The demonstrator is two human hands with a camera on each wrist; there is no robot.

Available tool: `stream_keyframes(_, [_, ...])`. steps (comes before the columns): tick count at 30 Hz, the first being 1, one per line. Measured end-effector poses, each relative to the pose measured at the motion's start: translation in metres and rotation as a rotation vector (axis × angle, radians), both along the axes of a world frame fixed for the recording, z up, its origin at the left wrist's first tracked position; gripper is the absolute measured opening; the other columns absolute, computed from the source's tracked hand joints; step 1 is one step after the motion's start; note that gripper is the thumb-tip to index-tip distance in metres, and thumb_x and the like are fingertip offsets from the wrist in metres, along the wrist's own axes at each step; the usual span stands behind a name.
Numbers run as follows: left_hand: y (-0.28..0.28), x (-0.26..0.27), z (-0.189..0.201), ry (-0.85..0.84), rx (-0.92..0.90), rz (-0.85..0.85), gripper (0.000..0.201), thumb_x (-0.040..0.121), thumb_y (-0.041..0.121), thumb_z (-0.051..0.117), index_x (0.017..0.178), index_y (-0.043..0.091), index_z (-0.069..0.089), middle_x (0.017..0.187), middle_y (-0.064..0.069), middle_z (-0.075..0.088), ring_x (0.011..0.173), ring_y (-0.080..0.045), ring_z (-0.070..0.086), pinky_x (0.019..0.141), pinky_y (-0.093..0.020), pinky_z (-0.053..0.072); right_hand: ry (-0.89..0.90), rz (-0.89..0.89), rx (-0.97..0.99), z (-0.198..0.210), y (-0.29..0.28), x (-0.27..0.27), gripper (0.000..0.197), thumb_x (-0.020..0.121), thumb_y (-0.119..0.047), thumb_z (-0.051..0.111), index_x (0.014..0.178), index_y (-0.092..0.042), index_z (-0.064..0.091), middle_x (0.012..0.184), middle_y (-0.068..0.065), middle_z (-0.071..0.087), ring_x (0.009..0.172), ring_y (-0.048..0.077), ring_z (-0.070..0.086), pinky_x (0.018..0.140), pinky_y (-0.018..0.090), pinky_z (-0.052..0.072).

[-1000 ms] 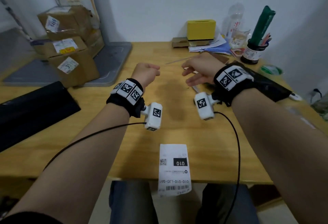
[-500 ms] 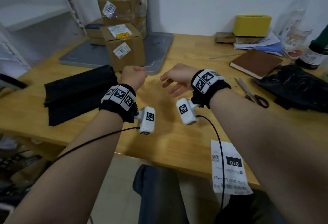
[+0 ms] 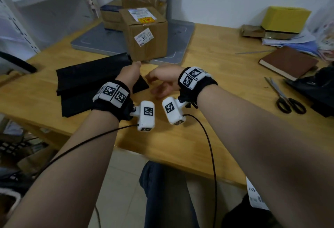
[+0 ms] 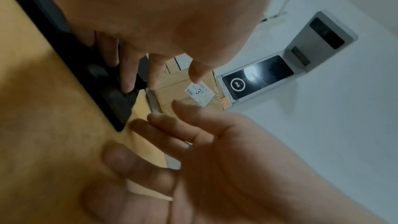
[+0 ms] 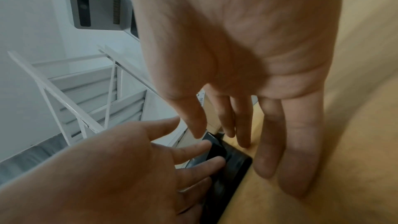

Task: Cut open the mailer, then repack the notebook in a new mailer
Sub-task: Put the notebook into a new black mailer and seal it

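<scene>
A stack of flat black new mailers (image 3: 94, 79) lies at the table's left. My left hand (image 3: 134, 67) hangs over its right corner; in the left wrist view its straight fingertips (image 4: 127, 81) touch the black mailers (image 4: 103, 83). My right hand (image 3: 156, 83) hovers just right of that corner, fingers (image 5: 267, 142) spread and holding nothing, over bare wood beside the black mailers (image 5: 228, 168). The brown notebook (image 3: 287, 63) lies far right, next to the crumpled cut black mailer (image 3: 314, 90) and the scissors (image 3: 287, 99).
Taped cardboard boxes (image 3: 146, 32) stand on a grey scale platform (image 3: 180, 47) right behind the mailers. A yellow box (image 3: 285, 18) and papers sit at the back right. A white shipping label (image 3: 254, 197) hangs over the table's near edge.
The view has swung left. Both hands moved left from the table's middle to the black mailer stack, and the left hand's fingers went from curled to reaching onto its corner.
</scene>
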State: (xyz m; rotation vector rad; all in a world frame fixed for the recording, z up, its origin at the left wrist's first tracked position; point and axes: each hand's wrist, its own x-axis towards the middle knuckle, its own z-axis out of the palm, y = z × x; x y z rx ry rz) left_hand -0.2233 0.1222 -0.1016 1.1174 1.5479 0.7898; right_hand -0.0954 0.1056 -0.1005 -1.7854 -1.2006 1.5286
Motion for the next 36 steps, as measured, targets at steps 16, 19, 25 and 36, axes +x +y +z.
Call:
stream_keyframes(16, [-0.015, -0.006, 0.003, -0.076, -0.139, -0.073, 0.057, 0.097, 0.047, 0.053, 0.139, 0.009, 0.049, 0.134, -0.01, 0.057, 0.121, -0.019, 0.053, 0.109, -0.035, 0.036, -0.19, 0.112, -0.151, -0.011, 0.019, -0.011, 0.026, 0.106, -0.016, 0.053, 0.085, -0.007, 0.065, 0.069, 0.008, 0.068, 0.059, 0.018, 0.059, 0.071, 0.033, 0.056])
stream_keyframes(19, [-0.027, 0.003, 0.01, 0.0, -0.178, -0.177, 0.06, 0.097, 0.048, 0.052, 0.143, 0.011, 0.045, 0.141, -0.009, 0.051, 0.122, -0.019, 0.047, 0.097, -0.03, 0.029, -0.246, 0.172, -0.19, -0.005, 0.006, 0.005, 0.028, 0.107, -0.015, 0.05, 0.085, -0.007, 0.064, 0.061, 0.007, 0.07, 0.067, 0.019, 0.061, 0.093, 0.039, 0.053])
stream_keyframes(25, [-0.049, 0.038, 0.025, -0.131, -0.346, -0.344, 0.079, 0.093, 0.048, 0.058, 0.153, 0.008, 0.026, 0.158, -0.015, 0.03, 0.147, -0.029, 0.025, 0.1, -0.044, 0.033, -0.384, 0.195, -0.252, 0.005, -0.026, 0.066, 0.03, 0.107, -0.025, 0.05, 0.084, -0.009, 0.062, 0.059, -0.001, 0.066, 0.062, 0.012, 0.051, 0.049, 0.02, 0.047])
stream_keyframes(36, [-0.083, 0.16, 0.034, -0.069, -0.148, -0.558, 0.039, 0.096, 0.035, 0.057, 0.132, 0.018, 0.058, 0.135, -0.005, 0.059, 0.133, -0.029, 0.045, 0.108, -0.043, 0.032, -0.215, -0.379, -0.049, 0.002, -0.106, 0.232, 0.02, 0.103, -0.012, 0.043, 0.11, -0.001, 0.058, 0.075, 0.013, 0.077, 0.056, 0.02, 0.073, 0.045, 0.027, 0.057])
